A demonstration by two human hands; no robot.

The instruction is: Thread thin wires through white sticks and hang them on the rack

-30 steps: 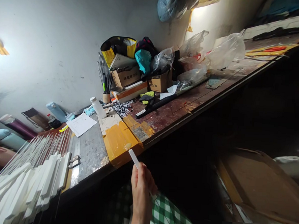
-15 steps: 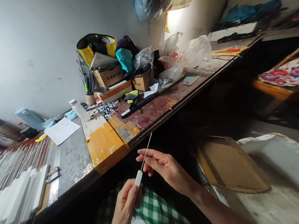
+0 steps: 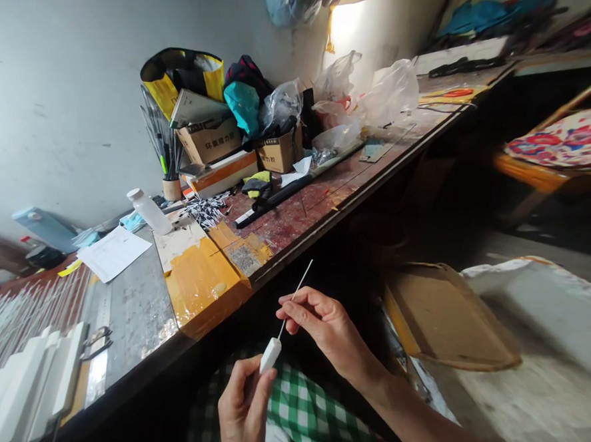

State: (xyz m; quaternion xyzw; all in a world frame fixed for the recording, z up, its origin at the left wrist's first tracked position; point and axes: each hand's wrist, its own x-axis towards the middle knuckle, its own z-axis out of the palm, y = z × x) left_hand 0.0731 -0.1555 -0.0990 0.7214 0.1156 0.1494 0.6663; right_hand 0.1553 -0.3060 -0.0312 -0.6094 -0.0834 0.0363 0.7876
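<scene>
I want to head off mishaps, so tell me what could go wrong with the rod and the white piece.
The thin rod might bend if the right hand pushes it sideways, since it is slender and pinched by the fingers.

The white piece could drop if the left hand slips, as it is held off the workbench, near the green checked cloth.

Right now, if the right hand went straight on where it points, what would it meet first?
Beyond the thin rod it pinches, the right hand would probably meet the yellow-taped block at the edge of the table; depth is unclear.
</scene>
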